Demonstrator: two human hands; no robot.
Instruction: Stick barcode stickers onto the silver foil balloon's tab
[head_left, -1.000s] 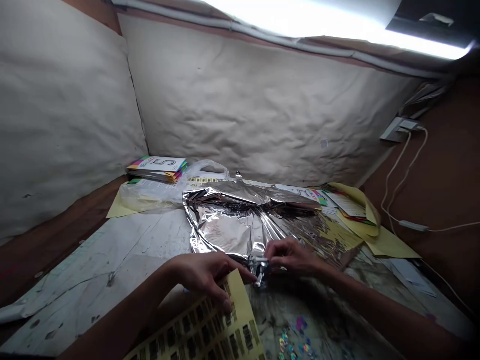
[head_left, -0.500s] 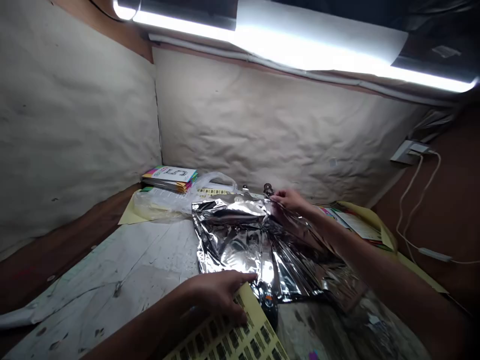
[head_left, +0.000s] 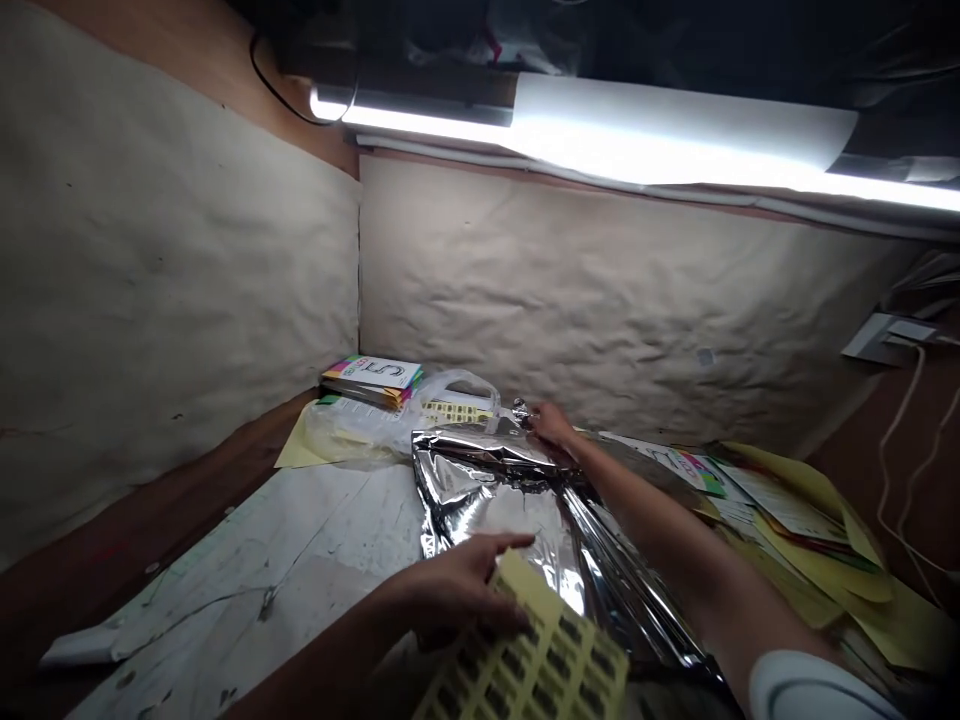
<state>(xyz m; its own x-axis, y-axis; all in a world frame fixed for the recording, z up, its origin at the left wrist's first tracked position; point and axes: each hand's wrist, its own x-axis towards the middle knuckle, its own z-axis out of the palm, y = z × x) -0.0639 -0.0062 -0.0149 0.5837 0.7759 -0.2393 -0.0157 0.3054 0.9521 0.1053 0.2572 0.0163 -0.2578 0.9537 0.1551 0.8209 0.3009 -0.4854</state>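
1. Two bare hands reach over a pale, scuffed work surface (head_left: 322, 545), lit by a bright tube lamp (head_left: 675, 165).
2. Left hand (head_left: 469, 592): gripping the upper part of a yellow label sheet (head_left: 544, 665) printed with rows of dark marks, toward the front edge of the surface. The thumb appears to lie on top; the index finger points out over silver foil (head_left: 502, 512).
3. Right hand (head_left: 553, 427): stretched to the back edge, fingers drawn close together at a small shiny scrap (head_left: 520, 409). Whether they pinch it or merely touch it, I cannot tell.
4. The foil spreads, creased, across the middle of the surface, running from beside the sheet to the right hand.
5. Handling this well probably means a light, firm pinch so the sheet stays unbent, its free corner clear of the foil, and the right forearm raised enough not to drag the slippery film.
6. Back left corner: a card stack (head_left: 381, 373) beside a clear plastic bag (head_left: 349, 435). Right edge: folded yellow paper (head_left: 874, 580).
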